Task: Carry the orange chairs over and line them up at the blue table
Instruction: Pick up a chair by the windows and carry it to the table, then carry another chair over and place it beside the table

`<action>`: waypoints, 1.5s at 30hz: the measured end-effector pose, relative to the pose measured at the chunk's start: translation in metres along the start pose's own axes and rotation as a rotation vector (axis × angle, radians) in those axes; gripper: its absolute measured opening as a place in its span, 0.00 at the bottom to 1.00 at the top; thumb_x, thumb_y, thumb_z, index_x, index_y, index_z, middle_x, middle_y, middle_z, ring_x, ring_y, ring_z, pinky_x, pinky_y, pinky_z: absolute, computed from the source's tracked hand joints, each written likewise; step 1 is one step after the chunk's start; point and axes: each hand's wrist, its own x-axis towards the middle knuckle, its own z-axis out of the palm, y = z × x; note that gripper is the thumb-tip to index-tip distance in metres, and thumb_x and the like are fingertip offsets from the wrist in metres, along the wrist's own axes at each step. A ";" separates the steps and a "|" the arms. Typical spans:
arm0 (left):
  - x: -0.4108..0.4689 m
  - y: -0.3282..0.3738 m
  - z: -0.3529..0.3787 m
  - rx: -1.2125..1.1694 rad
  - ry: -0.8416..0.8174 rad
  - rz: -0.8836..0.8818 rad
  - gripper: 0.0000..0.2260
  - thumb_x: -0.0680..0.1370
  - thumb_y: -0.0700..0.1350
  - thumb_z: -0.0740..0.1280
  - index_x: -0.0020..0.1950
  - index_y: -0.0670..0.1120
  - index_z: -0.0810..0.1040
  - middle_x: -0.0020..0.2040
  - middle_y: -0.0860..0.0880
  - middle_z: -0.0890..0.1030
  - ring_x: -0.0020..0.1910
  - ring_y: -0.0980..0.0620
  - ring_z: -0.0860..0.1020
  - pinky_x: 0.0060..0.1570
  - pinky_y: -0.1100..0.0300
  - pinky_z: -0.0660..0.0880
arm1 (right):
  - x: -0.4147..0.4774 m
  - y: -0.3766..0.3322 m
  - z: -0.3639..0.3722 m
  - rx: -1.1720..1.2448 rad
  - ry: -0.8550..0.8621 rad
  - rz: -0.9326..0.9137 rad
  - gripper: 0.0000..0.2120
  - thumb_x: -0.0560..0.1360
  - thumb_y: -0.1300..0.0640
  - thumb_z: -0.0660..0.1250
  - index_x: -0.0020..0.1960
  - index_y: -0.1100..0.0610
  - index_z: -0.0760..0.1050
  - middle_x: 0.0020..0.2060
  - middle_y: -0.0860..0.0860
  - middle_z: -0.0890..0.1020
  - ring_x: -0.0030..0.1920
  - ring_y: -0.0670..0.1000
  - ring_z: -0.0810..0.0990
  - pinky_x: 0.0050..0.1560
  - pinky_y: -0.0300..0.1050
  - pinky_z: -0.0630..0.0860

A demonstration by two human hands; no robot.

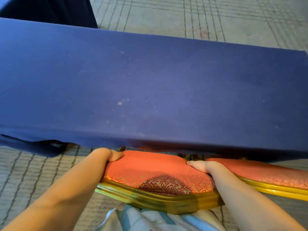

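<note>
An orange chair [150, 170] with a patterned back and gold frame stands right below me, its front tucked under the near edge of the blue table [150, 84]. My left hand [108, 155] grips the left side of its backrest, thumb on the orange padding. My right hand [201, 166] grips the right side of the same backrest. A second orange chair [260, 172] stands beside it on the right, also against the table edge.
Grey carpet [216, 17] with a dark grid pattern lies beyond the table and under the chairs. Another dark blue covered table [50, 10] shows at the top left. The tablecloth hangs down at the lower left [33, 147].
</note>
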 end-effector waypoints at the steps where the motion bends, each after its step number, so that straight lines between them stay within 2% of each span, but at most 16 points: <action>1: 0.002 0.000 -0.003 0.006 0.011 0.006 0.28 0.82 0.61 0.46 0.79 0.49 0.56 0.79 0.46 0.55 0.77 0.45 0.57 0.74 0.49 0.54 | -0.001 -0.004 -0.004 -0.016 0.017 -0.014 0.31 0.82 0.37 0.49 0.80 0.52 0.56 0.79 0.55 0.56 0.78 0.57 0.57 0.75 0.54 0.54; 4: 0.001 -0.005 -0.011 -0.003 0.045 0.010 0.29 0.82 0.62 0.48 0.79 0.49 0.56 0.79 0.46 0.56 0.76 0.44 0.60 0.73 0.49 0.58 | -0.004 -0.019 -0.015 -0.081 0.008 -0.085 0.29 0.83 0.39 0.49 0.80 0.50 0.55 0.80 0.52 0.55 0.78 0.56 0.56 0.76 0.53 0.52; 7: -0.012 -0.009 -0.011 -0.104 0.023 -0.066 0.30 0.81 0.62 0.52 0.77 0.45 0.60 0.76 0.44 0.63 0.68 0.42 0.71 0.63 0.51 0.71 | -0.011 -0.028 -0.011 -0.151 0.027 -0.084 0.29 0.83 0.39 0.49 0.80 0.51 0.57 0.79 0.52 0.57 0.78 0.55 0.58 0.76 0.52 0.54; 11: -0.027 -0.010 -0.008 -0.110 0.213 -0.012 0.26 0.82 0.57 0.54 0.74 0.43 0.66 0.75 0.42 0.65 0.73 0.43 0.66 0.70 0.52 0.63 | -0.028 -0.038 -0.005 -0.185 0.117 -0.099 0.29 0.82 0.40 0.53 0.77 0.56 0.63 0.76 0.55 0.64 0.75 0.55 0.65 0.72 0.47 0.61; 18: -0.068 -0.026 0.004 -0.289 0.392 0.084 0.24 0.78 0.58 0.58 0.66 0.42 0.75 0.67 0.42 0.75 0.63 0.40 0.74 0.63 0.49 0.70 | -0.092 -0.087 0.011 -0.049 0.300 -0.357 0.23 0.80 0.45 0.62 0.64 0.61 0.77 0.64 0.56 0.78 0.63 0.57 0.77 0.62 0.48 0.70; 20: -0.078 -0.032 0.006 -0.337 0.462 0.125 0.19 0.77 0.57 0.59 0.56 0.44 0.79 0.61 0.42 0.79 0.58 0.41 0.77 0.59 0.50 0.72 | -0.110 -0.100 0.017 -0.009 0.351 -0.424 0.21 0.80 0.47 0.62 0.62 0.64 0.78 0.60 0.58 0.80 0.58 0.57 0.78 0.57 0.48 0.72; 22: -0.096 -0.042 0.012 -0.413 0.533 0.172 0.14 0.76 0.54 0.60 0.40 0.46 0.77 0.45 0.41 0.81 0.48 0.41 0.79 0.51 0.53 0.74 | -0.133 -0.110 0.028 0.047 0.386 -0.481 0.21 0.81 0.47 0.61 0.61 0.64 0.77 0.52 0.56 0.79 0.52 0.56 0.77 0.49 0.48 0.71; 24: -0.120 -0.053 0.021 -0.510 0.612 0.231 0.13 0.76 0.52 0.61 0.34 0.47 0.72 0.34 0.44 0.73 0.37 0.44 0.73 0.42 0.56 0.69 | -0.154 -0.120 0.038 0.094 0.452 -0.548 0.21 0.80 0.48 0.62 0.58 0.67 0.76 0.43 0.54 0.74 0.44 0.54 0.73 0.45 0.48 0.69; 26: -0.143 -0.066 0.033 -0.589 0.676 0.305 0.13 0.76 0.50 0.61 0.32 0.49 0.66 0.32 0.46 0.67 0.34 0.48 0.65 0.39 0.56 0.63 | -0.176 -0.130 0.053 0.145 0.529 -0.613 0.20 0.79 0.49 0.63 0.53 0.67 0.76 0.39 0.55 0.71 0.40 0.54 0.70 0.44 0.47 0.68; 29: -0.172 -0.092 0.055 -0.651 0.790 0.380 0.10 0.76 0.51 0.61 0.36 0.50 0.68 0.34 0.48 0.69 0.35 0.49 0.67 0.40 0.55 0.66 | -0.208 -0.144 0.081 0.191 0.634 -0.749 0.19 0.78 0.50 0.63 0.59 0.65 0.77 0.50 0.59 0.80 0.50 0.59 0.78 0.52 0.51 0.73; 31: -0.190 -0.109 0.069 -0.704 0.859 0.406 0.08 0.77 0.51 0.62 0.38 0.52 0.70 0.39 0.50 0.73 0.39 0.50 0.70 0.45 0.53 0.72 | -0.230 -0.151 0.102 0.216 0.663 -0.799 0.21 0.79 0.50 0.64 0.68 0.58 0.73 0.62 0.54 0.78 0.58 0.55 0.77 0.58 0.49 0.71; 33: -0.211 -0.135 0.087 -0.770 0.936 0.398 0.03 0.77 0.51 0.63 0.45 0.54 0.74 0.45 0.51 0.75 0.44 0.50 0.74 0.55 0.51 0.74 | -0.251 -0.163 0.128 0.208 0.670 -0.864 0.23 0.79 0.49 0.64 0.72 0.55 0.69 0.64 0.52 0.75 0.57 0.53 0.77 0.57 0.47 0.71; 35: -0.227 -0.165 0.104 -0.839 1.006 0.355 0.12 0.77 0.51 0.64 0.58 0.50 0.77 0.54 0.51 0.79 0.54 0.51 0.77 0.60 0.51 0.74 | -0.271 -0.180 0.154 0.190 0.672 -0.929 0.24 0.78 0.49 0.64 0.72 0.54 0.68 0.65 0.52 0.75 0.60 0.54 0.77 0.60 0.48 0.72; 37: -0.246 -0.200 0.124 -0.904 1.067 0.320 0.15 0.78 0.50 0.64 0.63 0.49 0.76 0.59 0.52 0.79 0.59 0.51 0.77 0.62 0.52 0.73 | -0.291 -0.198 0.182 0.155 0.665 -0.987 0.25 0.78 0.48 0.64 0.73 0.53 0.67 0.66 0.52 0.74 0.63 0.54 0.76 0.63 0.51 0.72; 41: -0.279 -0.272 0.160 -1.046 1.166 0.263 0.14 0.78 0.50 0.63 0.62 0.51 0.76 0.57 0.53 0.80 0.55 0.52 0.78 0.59 0.52 0.74 | -0.327 -0.237 0.234 0.094 0.625 -1.104 0.26 0.79 0.48 0.64 0.74 0.53 0.65 0.69 0.52 0.72 0.66 0.54 0.73 0.63 0.52 0.71; 45: -0.307 -0.341 0.189 -1.202 1.276 0.200 0.11 0.76 0.51 0.63 0.58 0.55 0.75 0.50 0.55 0.80 0.42 0.53 0.79 0.48 0.53 0.78 | -0.366 -0.279 0.279 0.032 0.598 -1.205 0.28 0.79 0.48 0.64 0.76 0.52 0.62 0.73 0.52 0.68 0.71 0.53 0.69 0.65 0.51 0.70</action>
